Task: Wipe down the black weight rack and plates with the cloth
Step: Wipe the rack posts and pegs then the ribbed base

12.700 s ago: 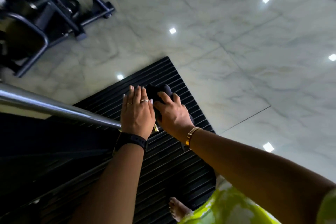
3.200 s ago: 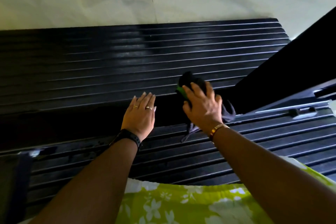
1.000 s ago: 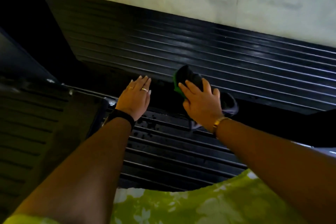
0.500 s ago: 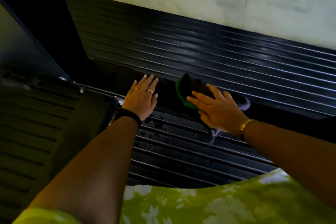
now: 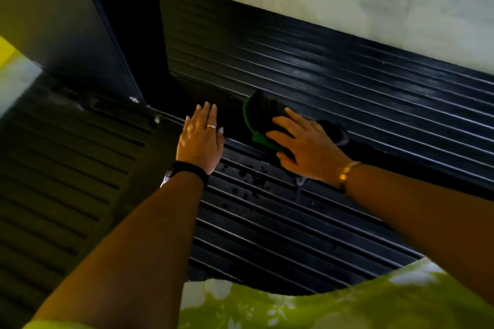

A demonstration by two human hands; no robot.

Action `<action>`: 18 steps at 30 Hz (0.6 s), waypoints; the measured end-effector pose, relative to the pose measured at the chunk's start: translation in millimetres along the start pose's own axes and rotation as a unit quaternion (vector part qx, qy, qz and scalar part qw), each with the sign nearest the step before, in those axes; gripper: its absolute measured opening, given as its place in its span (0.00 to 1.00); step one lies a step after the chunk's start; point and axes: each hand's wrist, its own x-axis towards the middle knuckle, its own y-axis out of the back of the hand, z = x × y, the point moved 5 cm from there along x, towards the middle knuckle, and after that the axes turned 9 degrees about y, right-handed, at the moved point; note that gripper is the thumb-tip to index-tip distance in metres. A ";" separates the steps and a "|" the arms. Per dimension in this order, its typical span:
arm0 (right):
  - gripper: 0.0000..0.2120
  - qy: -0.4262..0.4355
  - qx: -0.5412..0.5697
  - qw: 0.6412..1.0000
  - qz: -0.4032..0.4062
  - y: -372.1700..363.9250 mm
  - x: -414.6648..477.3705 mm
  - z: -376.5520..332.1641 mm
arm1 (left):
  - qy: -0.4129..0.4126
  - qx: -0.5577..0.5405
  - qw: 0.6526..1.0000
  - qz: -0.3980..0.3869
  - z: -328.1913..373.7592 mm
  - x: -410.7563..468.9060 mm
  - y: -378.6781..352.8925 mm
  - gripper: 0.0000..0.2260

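Mid-wipe, centre frame: our right hand (image 5: 307,149) presses the cloth (image 5: 260,117) flat-fingered onto the black rack (image 5: 294,222); left hand (image 5: 200,139) braces flat alongside. Next, we reckon, those droplets (image 5: 248,181) lower down.

I see the ribbed black surface (image 5: 374,93) open to the right of the right hand (image 5: 307,149). Leftward, the left hand (image 5: 200,139) lies near the cloth (image 5: 260,116), and a dark upright post (image 5: 133,24) blocks beyond it.

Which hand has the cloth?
The right hand, gold bracelet at its wrist, presses the cloth; the left hand, ringed, lies flat beside it, holding nothing.
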 end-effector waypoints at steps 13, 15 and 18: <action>0.26 -0.080 0.039 0.996 0.025 0.0 105.9 -56.7 | 0.119 0.063 0.991 -0.017 -59.7 -30.0 2.2 0.25; 0.27 -0.012 0.030 0.999 0.010 -4.6 94.8 -62.3 | 0.118 0.070 0.990 -0.010 -59.1 -28.6 1.9 0.25; 0.26 0.025 0.040 0.999 0.010 -1.6 80.5 -46.0 | 0.117 0.077 0.990 -0.014 -60.6 -29.2 2.9 0.25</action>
